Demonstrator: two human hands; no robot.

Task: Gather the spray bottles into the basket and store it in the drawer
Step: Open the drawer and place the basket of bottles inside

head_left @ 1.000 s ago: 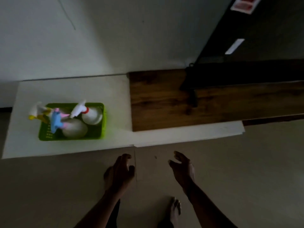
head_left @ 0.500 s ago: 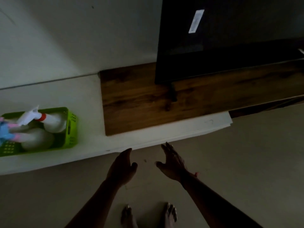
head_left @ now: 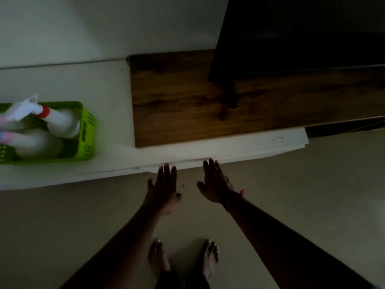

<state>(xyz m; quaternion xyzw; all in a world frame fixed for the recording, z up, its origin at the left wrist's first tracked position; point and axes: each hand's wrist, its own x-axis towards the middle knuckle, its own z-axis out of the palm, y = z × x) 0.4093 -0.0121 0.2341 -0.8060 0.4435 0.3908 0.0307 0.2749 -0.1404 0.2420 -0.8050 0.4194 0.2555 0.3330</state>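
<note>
1. I hold the left grip [head_left: 164, 188] and right grip [head_left: 215, 184] fully spread, empty, at the worktop [head_left: 116, 163] edge, presumably seeking the drawer.
2. The basket [head_left: 86, 130] with spray bottles [head_left: 62, 124] sits far left of both grips.

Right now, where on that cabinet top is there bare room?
Bare white top between the green basket and the wood panel; also the white strip before that panel. The basket is crowded with spray bottles.
</note>
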